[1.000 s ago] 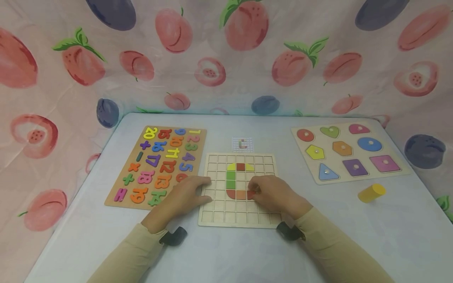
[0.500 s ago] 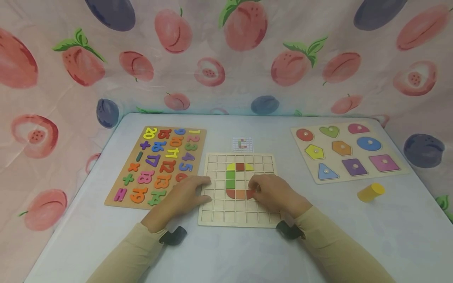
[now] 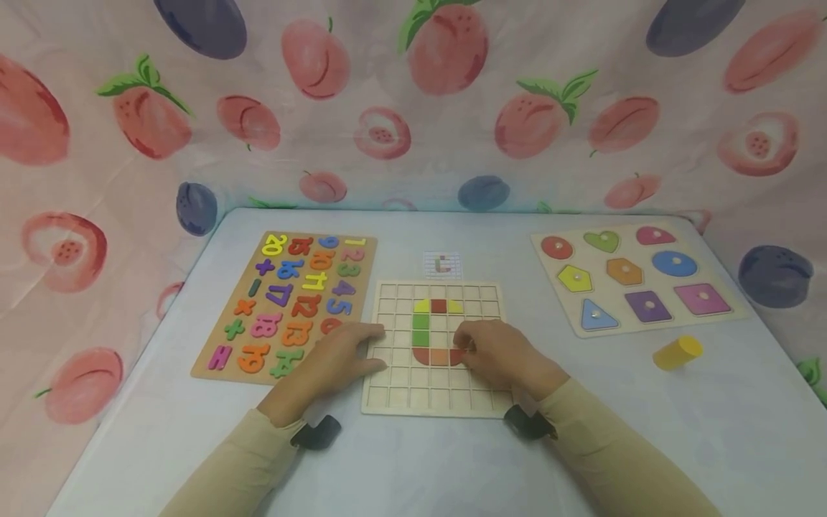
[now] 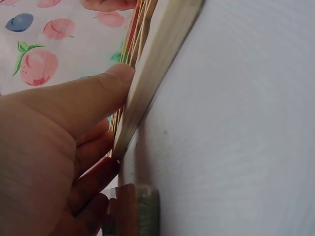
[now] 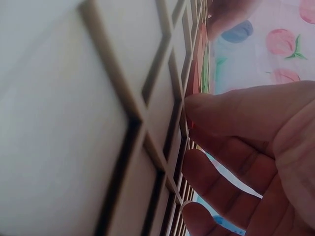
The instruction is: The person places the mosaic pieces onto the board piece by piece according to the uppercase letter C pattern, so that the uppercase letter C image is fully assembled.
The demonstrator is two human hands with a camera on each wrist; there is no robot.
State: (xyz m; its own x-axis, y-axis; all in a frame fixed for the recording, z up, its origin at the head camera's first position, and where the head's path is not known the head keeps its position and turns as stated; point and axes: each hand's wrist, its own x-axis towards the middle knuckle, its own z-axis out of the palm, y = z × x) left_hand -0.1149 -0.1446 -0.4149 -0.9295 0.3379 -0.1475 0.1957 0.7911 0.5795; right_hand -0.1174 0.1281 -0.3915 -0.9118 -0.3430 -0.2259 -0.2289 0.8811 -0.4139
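Note:
A wooden grid board lies in the middle of the table. Yellow, dark red, green and orange tiles sit in its cells, among them a green tile and an orange tile. My left hand rests at the board's left edge, thumb and forefinger apart. In the left wrist view, that thumb touches the edge. With curled thumb and forefinger, my right hand pinches a rounded red tile in the cell right of the orange one; the fingers partly cover it. A small pattern card lies behind the board.
To the left lies a number puzzle board, partly under my left hand. A shape puzzle board with knobbed pieces stands back right, a yellow cylinder in front of it. A fruit-print cloth hangs behind the table.

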